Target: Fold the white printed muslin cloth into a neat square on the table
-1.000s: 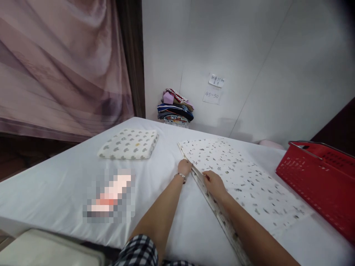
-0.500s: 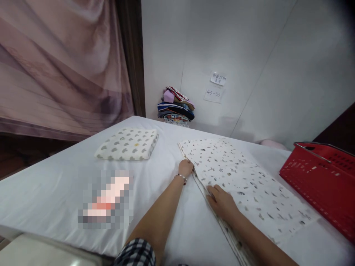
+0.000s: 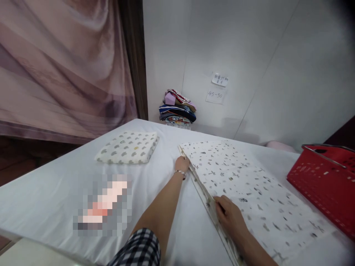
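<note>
Cloth (image 3: pixel 235 184), white with small grey-green prints, lies spread on right half of white-covered table (image 3: pixel 155 184), layered along its left edge. Left hand (image 3: pixel 182 163) closed on that edge, near cloth's far left corner; fingertips partly hidden. Right hand (image 3: pixel 229 212) closed too, thumb and curled fingers pinching same edge nearer the camera, edge slightly raised there. Layers below right hand hang a bit apart, running down to bottom of view beside right forearm. Hands are apart, left one farther out. Bracelet (image 3: pixel 181 172) on left wrist, black-and-white checked sleeve (image 3: pixel 140 247) on left arm.

Folded cloth (image 3: pixel 129 147), cream with grey mouse-head-like shapes and one yellow one, sits flat on table's far left part, well apart from the hands. Pixelated item (image 3: pixel 105 207) lies nearer than it, left of left forearm; pinkish with orange-red patch, identity can't tell. Red basket (image 3: pixel 321 184), perforated, metal handle, stands at right edge, beside the printed cloth, cut off by frame.

Behind table: stack of folded fabrics (image 3: pixel 177 111), mixed colors, near pale wall (image 3: pixel 244 44). Two paper notes on wall, upper note (image 3: pixel 220 79) handwritten, lower note (image 3: pixel 215 96) reads 45-50. Pinkish curtain (image 3: pixel 61 66) hangs at left. Pale pink object (image 3: pixel 280 146) partly hidden behind table's far edge, can't tell what.
</note>
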{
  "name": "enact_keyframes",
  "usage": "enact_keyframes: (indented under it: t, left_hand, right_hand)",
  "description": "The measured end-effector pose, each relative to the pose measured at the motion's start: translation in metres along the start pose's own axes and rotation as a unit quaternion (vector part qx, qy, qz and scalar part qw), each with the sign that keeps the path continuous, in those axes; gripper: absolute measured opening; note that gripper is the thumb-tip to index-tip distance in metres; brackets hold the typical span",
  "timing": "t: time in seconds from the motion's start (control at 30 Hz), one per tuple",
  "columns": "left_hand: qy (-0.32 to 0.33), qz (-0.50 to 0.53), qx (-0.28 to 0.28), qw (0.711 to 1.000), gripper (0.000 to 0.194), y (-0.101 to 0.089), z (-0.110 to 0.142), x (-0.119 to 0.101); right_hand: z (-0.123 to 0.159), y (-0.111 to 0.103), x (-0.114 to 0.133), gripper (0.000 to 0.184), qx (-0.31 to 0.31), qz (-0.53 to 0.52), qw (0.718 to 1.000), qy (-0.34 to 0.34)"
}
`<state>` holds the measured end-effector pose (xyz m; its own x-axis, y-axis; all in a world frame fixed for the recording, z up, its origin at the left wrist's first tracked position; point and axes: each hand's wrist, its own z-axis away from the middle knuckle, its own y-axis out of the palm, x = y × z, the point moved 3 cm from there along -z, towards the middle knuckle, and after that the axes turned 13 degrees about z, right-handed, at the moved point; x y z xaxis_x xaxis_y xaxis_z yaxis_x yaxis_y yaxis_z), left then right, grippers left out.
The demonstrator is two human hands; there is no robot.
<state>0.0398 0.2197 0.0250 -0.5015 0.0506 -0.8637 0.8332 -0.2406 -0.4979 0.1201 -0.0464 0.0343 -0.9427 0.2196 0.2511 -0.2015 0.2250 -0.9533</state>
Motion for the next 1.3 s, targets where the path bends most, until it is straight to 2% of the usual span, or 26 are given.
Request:
enact_keyframes:
  t: [0.13,0.23,0.4,0.5,0.57,0.7,0.83,1.0,1.13,1.3]
  left_hand:
    - [-0.001,-0.008,-0.002,1.0,0.024,-0.003,0.003,0.004]
    - [-0.011,-0.011,0.013,1.0,0.02,-0.004,0.004,0.004]
    - [-0.027,-0.01,0.045,0.999,0.021,-0.004,0.001,0.004]
    - [-0.039,0.0,0.085,0.996,0.03,0.0,0.0,0.005]
    - [-0.049,0.012,0.117,0.992,0.031,0.004,0.002,0.005]
    - [-0.058,0.038,0.165,0.984,0.021,0.009,0.016,0.006]
    - [-0.052,0.052,0.206,0.976,0.014,0.011,0.039,0.004]
    - [-0.041,0.053,0.233,0.97,0.015,0.02,0.065,-0.003]
    - [-0.041,0.055,0.243,0.968,0.012,0.025,0.078,-0.008]
    - [-0.059,0.075,0.239,0.966,0.005,0.014,0.088,-0.001]
  right_hand:
    - [0.004,0.004,0.003,0.028,0.058,0.033,0.997,-0.025]
    - [0.006,0.005,0.005,0.03,0.079,0.045,0.995,-0.029]
    - [0.008,-0.007,0.003,0.028,0.063,0.023,0.998,-0.022]
    - [0.007,-0.016,0.001,0.028,0.044,0.007,0.999,-0.007]
    - [0.007,-0.017,0.0,0.025,0.057,0.015,0.998,-0.001]
    - [0.012,-0.013,0.001,0.024,0.099,0.042,0.994,-0.002]
    - [0.021,-0.01,0.002,0.026,0.109,0.071,0.991,-0.001]
    - [0.024,-0.009,0.002,0.024,0.102,0.068,0.992,0.012]
    - [0.021,-0.011,0.0,0.023,0.078,0.026,0.997,0.017]
    - [0.026,-0.025,-0.002,0.025,0.018,-0.004,0.999,0.031]
